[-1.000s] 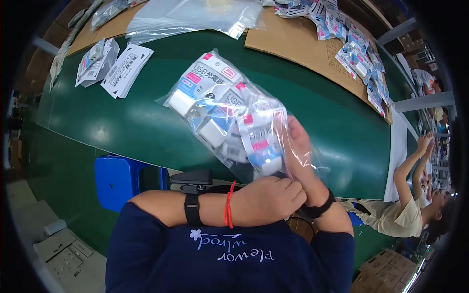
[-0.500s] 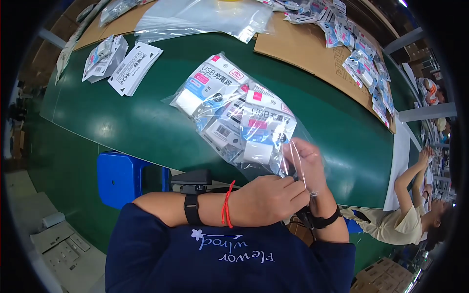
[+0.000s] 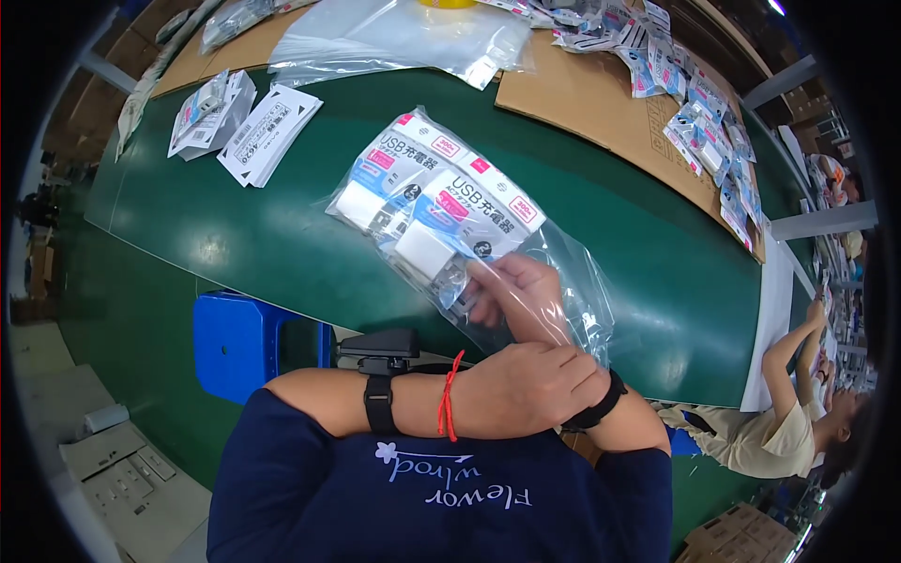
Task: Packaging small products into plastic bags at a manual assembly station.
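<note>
Both my hands grip the clear plastic bag (image 3: 469, 235) over the green tabletop (image 3: 282, 244): right hand (image 3: 511, 291) inside it, left hand (image 3: 526, 389) pinching its mouth; white carded packets fill it.

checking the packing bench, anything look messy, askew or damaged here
Nothing looks damaged. The right hand is inside the clear bag of carded chargers on the green table; the left hand grips its mouth. Small packets lie loosely scattered across the cardboard sheet.
</note>
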The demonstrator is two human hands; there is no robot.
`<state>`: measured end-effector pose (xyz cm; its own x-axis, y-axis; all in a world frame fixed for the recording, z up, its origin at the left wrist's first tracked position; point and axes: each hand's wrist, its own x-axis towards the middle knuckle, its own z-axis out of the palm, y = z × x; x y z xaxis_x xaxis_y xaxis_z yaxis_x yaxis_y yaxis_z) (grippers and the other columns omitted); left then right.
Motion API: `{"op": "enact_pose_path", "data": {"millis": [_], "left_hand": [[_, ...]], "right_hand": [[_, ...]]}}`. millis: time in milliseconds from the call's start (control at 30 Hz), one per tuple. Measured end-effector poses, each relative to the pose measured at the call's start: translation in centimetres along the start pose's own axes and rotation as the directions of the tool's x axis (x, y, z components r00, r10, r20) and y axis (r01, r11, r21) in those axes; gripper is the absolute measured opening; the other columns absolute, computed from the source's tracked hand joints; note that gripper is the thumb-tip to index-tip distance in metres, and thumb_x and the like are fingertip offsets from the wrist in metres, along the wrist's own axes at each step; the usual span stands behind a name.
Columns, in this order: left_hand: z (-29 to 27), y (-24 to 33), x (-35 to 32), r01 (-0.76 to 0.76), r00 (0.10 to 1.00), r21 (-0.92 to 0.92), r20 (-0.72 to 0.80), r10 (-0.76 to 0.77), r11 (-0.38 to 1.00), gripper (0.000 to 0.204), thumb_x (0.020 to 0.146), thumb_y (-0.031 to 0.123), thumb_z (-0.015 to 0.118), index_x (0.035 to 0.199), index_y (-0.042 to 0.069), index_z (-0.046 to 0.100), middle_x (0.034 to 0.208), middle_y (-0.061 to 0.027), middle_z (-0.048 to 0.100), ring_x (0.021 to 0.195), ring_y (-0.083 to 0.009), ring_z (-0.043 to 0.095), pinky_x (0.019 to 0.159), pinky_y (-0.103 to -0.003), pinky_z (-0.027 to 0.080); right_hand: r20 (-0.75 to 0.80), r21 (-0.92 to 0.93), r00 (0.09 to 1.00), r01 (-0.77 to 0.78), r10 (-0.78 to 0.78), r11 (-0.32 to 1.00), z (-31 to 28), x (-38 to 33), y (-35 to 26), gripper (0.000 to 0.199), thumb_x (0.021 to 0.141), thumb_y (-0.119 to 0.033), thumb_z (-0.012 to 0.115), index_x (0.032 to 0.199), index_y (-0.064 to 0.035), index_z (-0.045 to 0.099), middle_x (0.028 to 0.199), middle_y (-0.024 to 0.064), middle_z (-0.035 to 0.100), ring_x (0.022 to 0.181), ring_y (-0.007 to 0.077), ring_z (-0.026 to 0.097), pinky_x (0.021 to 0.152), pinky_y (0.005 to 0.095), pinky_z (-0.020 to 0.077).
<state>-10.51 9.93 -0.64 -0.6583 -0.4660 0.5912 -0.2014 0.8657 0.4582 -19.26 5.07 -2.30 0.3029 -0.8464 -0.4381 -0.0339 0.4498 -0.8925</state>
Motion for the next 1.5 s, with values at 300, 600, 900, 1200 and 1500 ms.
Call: {"op": "enact_pose_path", "data": {"millis": [300, 600, 900, 1200, 1500], "left_hand": [[0.1, -0.4, -0.1, 0.004, 0.998, -0.021, -0.058, -0.005, 1.000, 0.025, 0.072, 0.010, 0.057, 0.095, 0.000, 0.056, 0.082, -0.0073, 0.052, 0.075, -0.0198, 0.057, 0.064, -0.029, 0.049], [-9.0, -5.1, -2.8, 0.216, 0.956, 0.107, -0.227, -0.188, 0.971, 0.019, 0.082, 0.006, 0.058, 0.100, 0.001, 0.060, 0.101, -0.0144, 0.062, 0.095, -0.0285, 0.061, 0.081, -0.036, 0.050], [-22.9, -21.1, -14.5, 0.731, 0.673, 0.589, -0.542, -0.504, 0.343, 0.052, 0.075, 0.037, 0.074, 0.111, 0.002, 0.062, 0.108, -0.0173, 0.064, 0.096, -0.0354, 0.062, 0.083, -0.040, 0.049], [-22.0, -21.3, -13.7, 0.601, 0.633, 0.778, -0.323, -0.703, 0.183, 0.039, 0.078, 0.031, 0.066, 0.100, -0.001, 0.060, 0.083, -0.0189, 0.066, 0.081, -0.0357, 0.064, 0.072, -0.043, 0.052], [-22.5, -22.7, -13.2, 0.411, 0.725, 0.889, -0.183, -0.664, 0.202, 0.018, 0.080, 0.012, 0.055, 0.094, 0.000, 0.054, 0.069, -0.0200, 0.063, 0.066, -0.0378, 0.063, 0.059, -0.045, 0.052]], "right_hand": [[0.081, 0.154, 0.991, 0.088, -0.102, 0.984, -0.8, 0.4, -0.3, 0.027, 0.093, -0.024, 0.057, 0.086, 0.0016, 0.060, 0.079, 0.0091, 0.065, 0.065, 0.0135, 0.062, 0.058, 0.0242, 0.0486], [0.091, -0.010, 0.996, 0.023, -0.022, 1.000, -4.4, -2.4, 0.1, 0.024, 0.094, -0.016, 0.055, 0.106, 0.0033, 0.061, 0.086, 0.0135, 0.066, 0.070, 0.0169, 0.064, 0.063, 0.0264, 0.0515], [0.003, 0.005, 1.000, -0.029, 0.029, 1.000, -7.4, -3.9, 1.1, 0.028, 0.091, -0.016, 0.058, 0.110, 0.0045, 0.058, 0.090, 0.0146, 0.066, 0.072, 0.0166, 0.063, 0.061, 0.0252, 0.0515], [0.028, -0.083, 1.000, -0.006, 0.008, 0.997, -7.4, -4.1, 1.2, 0.026, 0.091, -0.013, 0.057, 0.111, 0.0038, 0.058, 0.092, 0.0139, 0.066, 0.074, 0.0165, 0.063, 0.063, 0.0249, 0.0506], [0.158, -0.205, 0.987, 0.038, -0.005, 0.978, -9.0, -7.3, 0.1, 0.024, 0.091, -0.013, 0.057, 0.108, 0.0041, 0.061, 0.090, 0.0134, 0.066, 0.073, 0.0162, 0.063, 0.063, 0.0251, 0.0507]]}}
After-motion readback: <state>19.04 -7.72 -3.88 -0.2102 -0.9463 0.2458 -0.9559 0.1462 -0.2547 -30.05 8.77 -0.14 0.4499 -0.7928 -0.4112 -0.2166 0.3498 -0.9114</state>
